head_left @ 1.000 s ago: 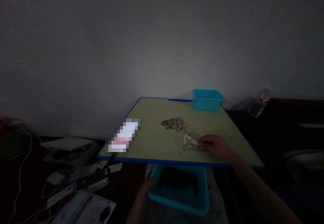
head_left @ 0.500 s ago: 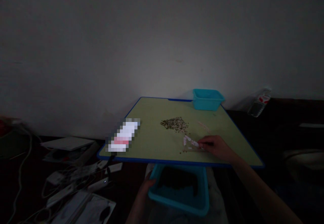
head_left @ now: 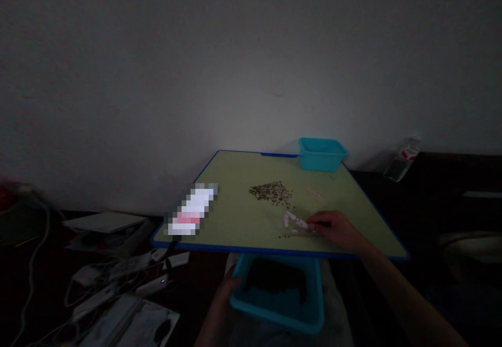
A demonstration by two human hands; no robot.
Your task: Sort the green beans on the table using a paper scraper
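– Since it's pretty dim in there, what's even on the far left?

– A pale cable [head_left: 29, 279] running down, then a flat white box [head_left: 105, 220] and a tangle of white cords [head_left: 117, 268] on the dark surface below the table [head_left: 231, 221]. Papers [head_left: 133, 321] lie in front of that.

– And on the tabletop?

– Bright, pixelated slab [head_left: 192, 211] at the left edge, with a dark cord [head_left: 171, 247] hanging off its lower end. Bit of clutter on that side, tbh.

– Left hand [head_left: 224, 289]?

– Thumb over the left rim of the near blue bin [head_left: 282, 320], gripping it; other fingers are hidden. Dark stuff inside, and the table's front edge runs between that bin and the dark pile [head_left: 270, 192] of little bits spread mid-table.

– So the right one?

– Right hand [head_left: 334, 226] has its fingertips pinched on a patchy white thing [head_left: 301, 222], too dim to say what. It's in front of the pile, a bit right, with dark specks [head_left: 280, 237] close by.

– Anything past that?

– Far blue bin [head_left: 319, 161] at the back right corner, then a shiny clear packet [head_left: 402, 161] leaning by the wall.
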